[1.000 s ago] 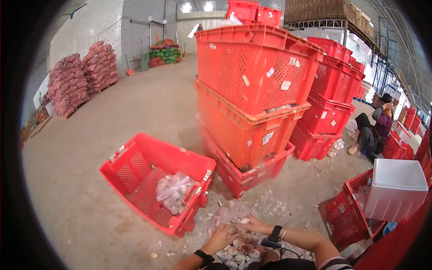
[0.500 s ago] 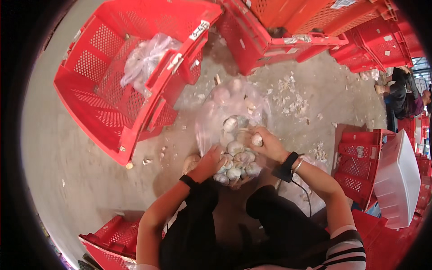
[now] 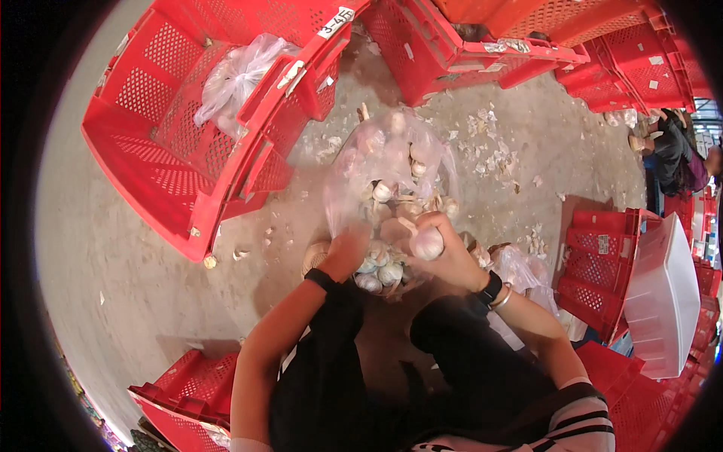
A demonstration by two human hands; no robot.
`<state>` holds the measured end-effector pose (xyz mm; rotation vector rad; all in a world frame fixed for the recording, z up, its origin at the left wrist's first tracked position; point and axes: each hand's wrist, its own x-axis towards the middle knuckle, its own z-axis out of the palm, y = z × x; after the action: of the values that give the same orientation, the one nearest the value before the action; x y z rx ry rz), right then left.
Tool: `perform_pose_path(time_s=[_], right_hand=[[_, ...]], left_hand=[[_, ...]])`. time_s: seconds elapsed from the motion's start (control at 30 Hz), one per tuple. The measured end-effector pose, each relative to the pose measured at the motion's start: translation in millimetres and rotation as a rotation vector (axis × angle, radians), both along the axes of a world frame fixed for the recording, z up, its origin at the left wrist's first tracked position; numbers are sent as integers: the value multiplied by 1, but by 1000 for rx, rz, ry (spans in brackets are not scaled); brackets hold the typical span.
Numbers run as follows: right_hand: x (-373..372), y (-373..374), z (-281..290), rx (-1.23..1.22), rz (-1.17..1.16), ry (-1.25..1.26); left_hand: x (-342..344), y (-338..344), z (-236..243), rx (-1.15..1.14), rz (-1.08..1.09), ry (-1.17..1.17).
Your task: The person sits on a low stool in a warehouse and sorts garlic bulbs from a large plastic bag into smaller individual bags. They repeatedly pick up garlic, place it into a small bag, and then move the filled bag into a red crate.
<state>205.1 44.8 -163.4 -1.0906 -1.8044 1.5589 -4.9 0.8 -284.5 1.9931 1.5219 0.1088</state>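
My right hand [image 3: 456,260] is closed around a white garlic bulb [image 3: 427,243] with a short stalk pointing up. Below it, between my knees, lies a clear plastic bag [image 3: 340,184], its mouth spread wide. Loose garlic bulbs [image 3: 382,191] sit in the middle of the bag, and several more bulbs [image 3: 388,273] are heaped at its near end. My left hand [image 3: 349,250] is at the bag's left edge, beside the near heap. Motion smears its fingers, so their grip is unclear.
A big red crate [image 3: 215,162] at the far left holds a tied bag of garlic [image 3: 242,79]. More red crates [image 3: 595,256] stand around, one beside a white foam box [image 3: 663,297]. Another plastic bag [image 3: 523,271] lies by my right knee. Garlic skins [image 3: 493,154] litter the floor. A person [image 3: 670,154] is at far right.
My right hand has drawn slightly nearer, the garlic bulb now plainly in its fingers. My left hand has shifted up a little and blurred. The view has tilted slightly, so the crates sit higher.
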Motion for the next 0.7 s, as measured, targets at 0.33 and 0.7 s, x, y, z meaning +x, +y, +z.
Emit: perform_pose_path(time_s=[0.33, 0.7], right_hand=[[1, -6, 31, 287, 45, 75], [32, -4, -61, 318, 222, -415]], left_hand=[[11, 11, 46, 24, 125, -429], [-15, 16, -22, -72, -39, -338]])
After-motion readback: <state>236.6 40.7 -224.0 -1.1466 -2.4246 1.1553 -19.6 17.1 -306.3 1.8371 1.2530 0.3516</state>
